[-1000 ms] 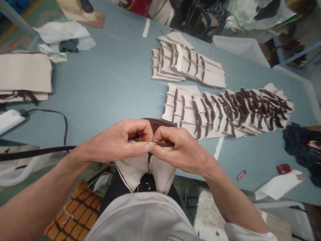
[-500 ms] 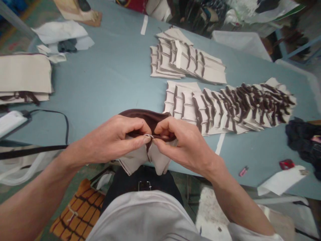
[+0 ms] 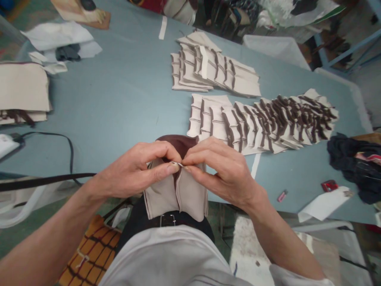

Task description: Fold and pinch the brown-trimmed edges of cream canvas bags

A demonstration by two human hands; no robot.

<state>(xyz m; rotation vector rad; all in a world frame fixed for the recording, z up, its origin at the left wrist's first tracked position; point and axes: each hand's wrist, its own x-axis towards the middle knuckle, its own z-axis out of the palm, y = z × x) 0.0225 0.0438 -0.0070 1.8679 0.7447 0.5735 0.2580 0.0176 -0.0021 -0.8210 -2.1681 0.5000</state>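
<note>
A sewn cream piece with dark brown lining (image 3: 162, 194) hangs at the table's near edge, in front of my belt. Its top is spread, so the brown inner side shows behind my fingers. My left hand (image 3: 139, 167) is closed, thumb and index finger pinching the top edge by the middle seam. Close against it, my right hand (image 3: 223, 169) pinches the same edge from the other side. A small whitish bit of the edge shows between the fingertips. Past my right hand, a long row of overlapping cream-and-brown pieces (image 3: 256, 123) lies on the table.
Another overlapping stack of cream pieces (image 3: 220, 67) lies farther back on the blue table (image 3: 119, 95). At left are larger cream panels (image 3: 24, 85) and a black strap (image 3: 47, 182). A pink lighter (image 3: 282, 196), a red object (image 3: 329, 185) and dark cloth (image 3: 354, 163) lie at right.
The view has shifted slightly. The piece's lower part now hangs flatter and lower, over the belt. My right fingers have come out from the brown inner side to the edge beside my left fingertips.
</note>
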